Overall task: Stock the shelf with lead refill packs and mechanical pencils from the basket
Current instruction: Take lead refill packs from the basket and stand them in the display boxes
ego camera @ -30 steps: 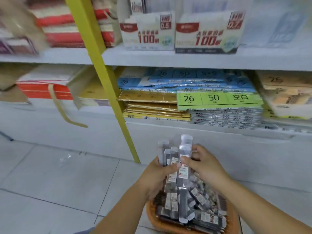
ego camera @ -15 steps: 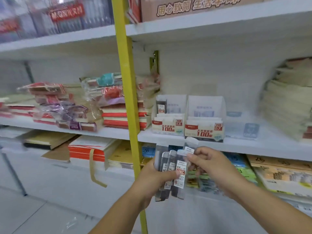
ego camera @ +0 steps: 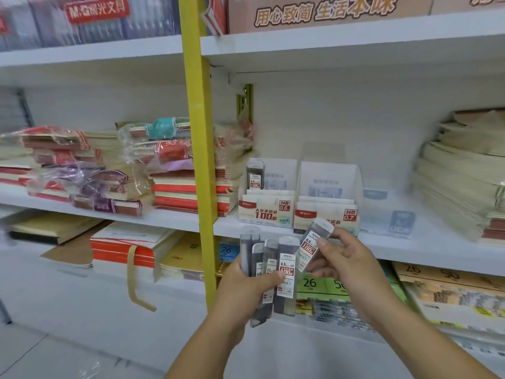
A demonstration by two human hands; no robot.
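Low in the view, near 6 o'clock, the left hand [ego camera: 246, 291] grips a bundle of slim clear plastic lead refill packs [ego camera: 285, 272] with dark leads and red-and-white labels. Its fingers wrap behind them and the thumb presses across the front labels. The packs stand side by side with their long axes close to upright, rounded tab ends pointing to 12 o'clock and labels facing the camera (four or five tops show; the exact count cannot be told).

At 2 o'clock of the bundle, the right hand [ego camera: 345, 259] pinches a single clear lead refill pack [ego camera: 314, 243] between its thumb and curled fingers. This pack is tilted: its long axis runs from 7 o'clock to 1 o'clock, with the tab end aimed at 1 o'clock.

At 12 o'clock of the hands, on the white shelf board [ego camera: 410, 243], sit two white cardboard display boxes. One is marked HB 0.5 [ego camera: 263, 212], and just beside it at 3 o'clock is one marked HB 0.7 [ego camera: 326, 218]. A lone refill pack [ego camera: 255, 175] stands upright in the back left of the 0.5 box. A yellow metal upright post [ego camera: 202, 160] rises at 9 o'clock of the boxes, with stacks of wrapped red and cream notebooks [ego camera: 175, 187] beyond it
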